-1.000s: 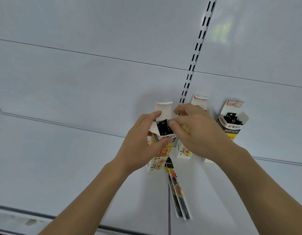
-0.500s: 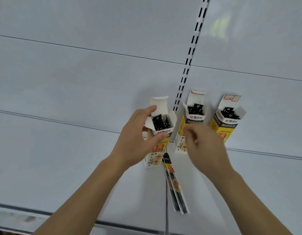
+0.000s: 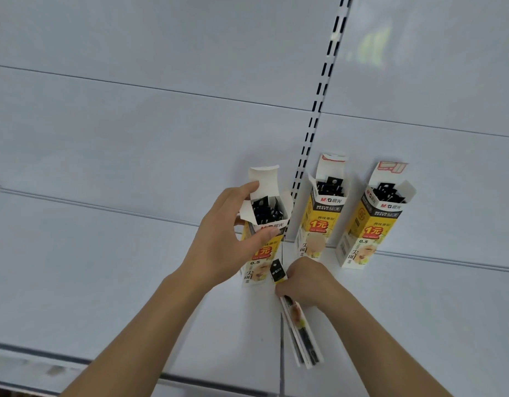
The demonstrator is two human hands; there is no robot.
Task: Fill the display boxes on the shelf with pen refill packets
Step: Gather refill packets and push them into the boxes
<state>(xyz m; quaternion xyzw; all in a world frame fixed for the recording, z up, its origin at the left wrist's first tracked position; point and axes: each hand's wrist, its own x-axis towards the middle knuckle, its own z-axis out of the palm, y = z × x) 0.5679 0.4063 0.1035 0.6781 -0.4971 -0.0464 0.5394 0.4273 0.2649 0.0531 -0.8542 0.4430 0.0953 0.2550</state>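
Three tall yellow-and-white display boxes stand on the white shelf (image 3: 104, 282) against its back wall, lids flipped up, black packet tops showing inside. My left hand (image 3: 227, 242) grips the left box (image 3: 262, 253) near its top, thumb across the front. The middle box (image 3: 319, 219) and the right box (image 3: 370, 222) stand apart from both hands. In front of the left box a small stack of pen refill packets (image 3: 302, 336) lies flat on the shelf. My right hand (image 3: 307, 282) is down on the stack's far end, its fingers curled round the packets there.
A slotted upright rail (image 3: 319, 104) runs up the back wall between the left and middle boxes. The shelf's front edge (image 3: 76, 359) runs along the lower left. A seam in the shelf passes under the packets.
My right hand left the top of the left box and dropped toward me onto the packets lying on the shelf. My left hand kept its hold on the box.
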